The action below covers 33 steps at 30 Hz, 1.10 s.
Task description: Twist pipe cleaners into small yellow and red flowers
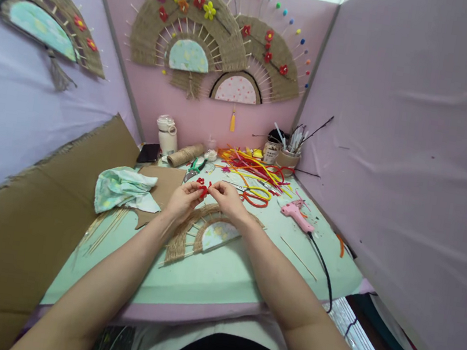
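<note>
My left hand [184, 198] and my right hand [226, 198] meet over the table, fingers pinched together on a small red pipe-cleaner piece [204, 188] bent into a flower-like shape. Right beneath them lies a half-made jute fan [203, 232] with wooden sticks and a pale patterned paper centre, flat on the green tabletop [227, 273].
A pink glue gun [296, 214] with a black cord lies to the right. Red and yellow pipe cleaners [256, 169], red-handled scissors [252, 196], green pliers [195, 167], a twine roll [185, 155], folded cloth [124, 188], skewers [105, 229] and cardboard [11, 223] surround the work. Finished fans hang on the walls.
</note>
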Each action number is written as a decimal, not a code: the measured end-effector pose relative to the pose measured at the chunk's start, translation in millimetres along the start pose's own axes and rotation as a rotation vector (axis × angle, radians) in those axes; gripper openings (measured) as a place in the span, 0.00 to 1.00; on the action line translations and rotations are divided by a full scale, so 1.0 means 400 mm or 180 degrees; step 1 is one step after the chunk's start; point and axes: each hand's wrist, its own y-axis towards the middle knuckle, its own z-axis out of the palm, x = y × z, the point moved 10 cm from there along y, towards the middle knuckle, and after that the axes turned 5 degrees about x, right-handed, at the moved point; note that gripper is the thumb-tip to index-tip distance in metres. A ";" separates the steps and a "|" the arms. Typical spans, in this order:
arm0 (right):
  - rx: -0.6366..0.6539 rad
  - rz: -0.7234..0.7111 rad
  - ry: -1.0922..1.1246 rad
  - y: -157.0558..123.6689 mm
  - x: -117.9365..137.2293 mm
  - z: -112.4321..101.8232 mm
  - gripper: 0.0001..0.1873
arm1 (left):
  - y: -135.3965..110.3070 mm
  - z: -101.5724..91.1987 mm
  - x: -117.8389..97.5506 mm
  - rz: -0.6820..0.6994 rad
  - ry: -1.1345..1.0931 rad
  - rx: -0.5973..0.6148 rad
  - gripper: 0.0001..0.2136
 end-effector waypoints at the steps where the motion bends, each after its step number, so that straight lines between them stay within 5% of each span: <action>1: -0.0009 0.0024 0.0021 0.000 -0.004 0.001 0.09 | 0.000 0.000 0.001 -0.0027 -0.0009 -0.0007 0.14; 9: -0.0213 -0.0525 -0.1141 -0.023 0.052 0.002 0.06 | -0.005 -0.003 -0.003 -0.0047 0.0090 -0.0177 0.15; 17: -0.0294 -0.0124 -0.0796 -0.012 0.002 -0.009 0.06 | 0.004 -0.016 0.020 -0.0189 0.0043 -0.0182 0.12; 29: 0.0623 -0.0630 -0.0854 -0.011 0.047 0.023 0.07 | -0.031 -0.012 0.106 -0.1759 -0.0757 0.0165 0.12; 33: 0.0699 -0.0881 -0.0952 -0.017 0.075 0.030 0.06 | -0.042 0.003 0.105 -0.1976 -0.0916 0.0458 0.14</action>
